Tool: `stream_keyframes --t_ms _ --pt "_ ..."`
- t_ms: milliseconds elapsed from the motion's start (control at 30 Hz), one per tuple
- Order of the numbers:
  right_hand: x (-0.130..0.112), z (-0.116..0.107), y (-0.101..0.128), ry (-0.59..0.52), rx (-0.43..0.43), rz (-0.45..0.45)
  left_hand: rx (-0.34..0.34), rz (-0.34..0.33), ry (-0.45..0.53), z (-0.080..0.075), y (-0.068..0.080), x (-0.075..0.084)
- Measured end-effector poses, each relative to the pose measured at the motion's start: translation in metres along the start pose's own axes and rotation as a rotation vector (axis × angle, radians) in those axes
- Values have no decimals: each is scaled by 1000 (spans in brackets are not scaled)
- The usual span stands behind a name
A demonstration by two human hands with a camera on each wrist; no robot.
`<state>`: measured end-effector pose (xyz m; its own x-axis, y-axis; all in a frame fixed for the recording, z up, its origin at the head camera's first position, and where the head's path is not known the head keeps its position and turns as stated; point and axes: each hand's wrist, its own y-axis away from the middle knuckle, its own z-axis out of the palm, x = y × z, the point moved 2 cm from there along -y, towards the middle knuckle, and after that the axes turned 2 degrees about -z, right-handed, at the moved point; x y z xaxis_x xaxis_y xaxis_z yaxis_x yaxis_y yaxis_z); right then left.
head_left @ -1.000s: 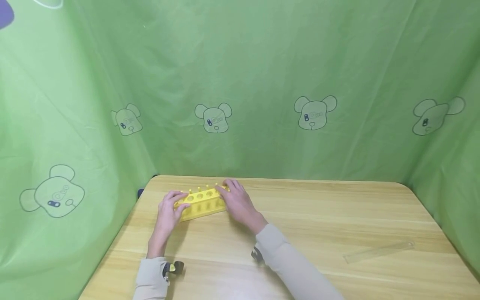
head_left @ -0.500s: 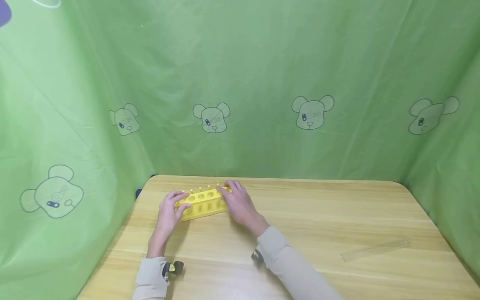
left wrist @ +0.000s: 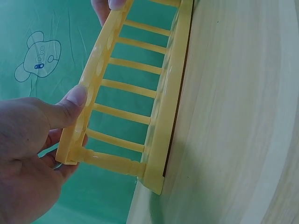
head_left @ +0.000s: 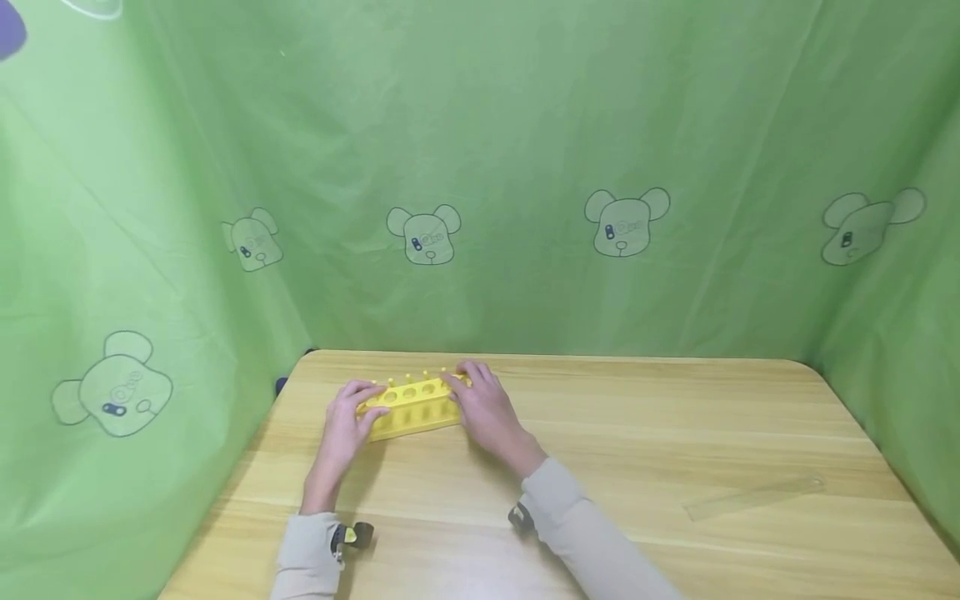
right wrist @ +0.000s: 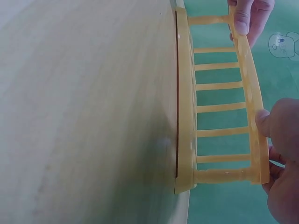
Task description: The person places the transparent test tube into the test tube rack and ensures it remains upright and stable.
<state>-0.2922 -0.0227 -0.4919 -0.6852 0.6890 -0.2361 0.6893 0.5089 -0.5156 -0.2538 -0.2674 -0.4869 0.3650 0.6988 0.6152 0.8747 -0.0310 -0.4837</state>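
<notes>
Rack (head_left: pixel 417 405), left hand (head_left: pixel 347 424) and right hand (head_left: pixel 488 412) slightly farther right than before

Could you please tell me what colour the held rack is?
The rack is yellow; it shows best in the head view.

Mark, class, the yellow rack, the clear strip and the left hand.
Yellow rack (head_left: pixel 417 412), head view: middle of its front side.
Clear strip (head_left: pixel 753 497), head view: middle of its length.
Left hand (head_left: pixel 347 427), head view: back of the hand.
</notes>
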Motion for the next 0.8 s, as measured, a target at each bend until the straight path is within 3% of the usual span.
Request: stream_keyframes --t_ms 800 --pt "8 -15 17 -35 18 41 -21 23 20 14 -2 11"
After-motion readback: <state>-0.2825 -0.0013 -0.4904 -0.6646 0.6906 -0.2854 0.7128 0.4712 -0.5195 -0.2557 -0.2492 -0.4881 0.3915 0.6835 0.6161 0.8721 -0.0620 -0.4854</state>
